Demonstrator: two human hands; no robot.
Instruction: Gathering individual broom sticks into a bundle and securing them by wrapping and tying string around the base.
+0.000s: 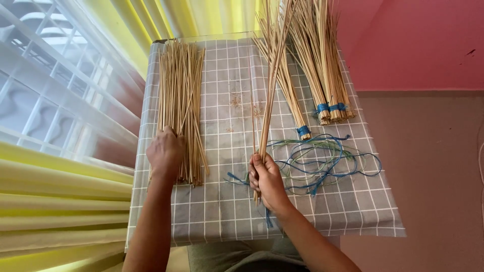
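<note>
Head view, looking straight down. Right hand (267, 179) closed in a fist around a thin bunch of sticks (270, 85), gripping near the lower ends, the bunch rising up and away across the bench (227, 211) toward the far edge. Left hand (165, 151) palm down, fingers curled onto the near part of a loose pile of sticks (180, 95), pressing on them; whether any single stick is pinched cannot be told.

Just right of the right hand, a tangle of blue and green strings (322, 161), spread over the checked cloth (353, 206), one blue end trailing under the wrist. Beyond the strings, a small bundle of sticks tied with a blue band (303, 130), and further right two thicker tied bundles (330, 108), side by side, cut ends toward the near side, tips fanning past the far edge.

Between pile and held bunch, bare grey cloth with white grid lines and a few brown crumbs (236, 100). Left of the bench, yellow and white curtains (60, 191); right of it, a pink wall (418, 45) over a brownish floor (438, 166).
</note>
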